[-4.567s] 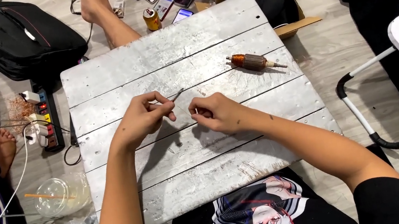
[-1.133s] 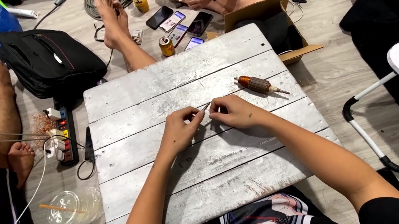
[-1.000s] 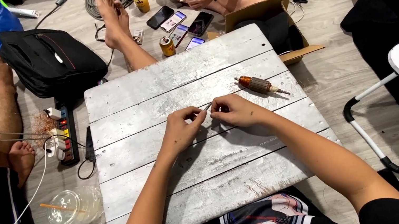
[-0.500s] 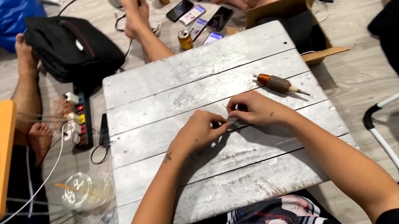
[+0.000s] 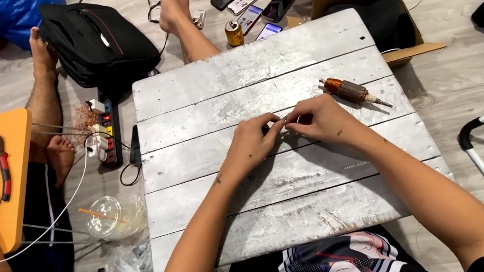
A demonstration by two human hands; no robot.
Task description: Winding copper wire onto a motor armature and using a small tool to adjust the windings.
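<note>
We are pinching something small, unclear what, between left grip [image 5: 254, 142] and right grip [image 5: 319, 120], fingertips meeting over white plank counter [image 5: 276, 189], motor armature [image 5: 348, 91] lying just beside

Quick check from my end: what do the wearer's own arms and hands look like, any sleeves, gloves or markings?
Both arms are bare to above the elbow: no gloves, watch or rings visible. The left hand has a small dark mark on its forearm near the wrist. The right hand has a few small dark specks.

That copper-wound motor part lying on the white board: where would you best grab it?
Probably by the thick wound body of the motor armature, pinched across its width from above. It lies flat and slanted on the white board, clear of both hands, and its thin shaft end offers little grip.
</note>
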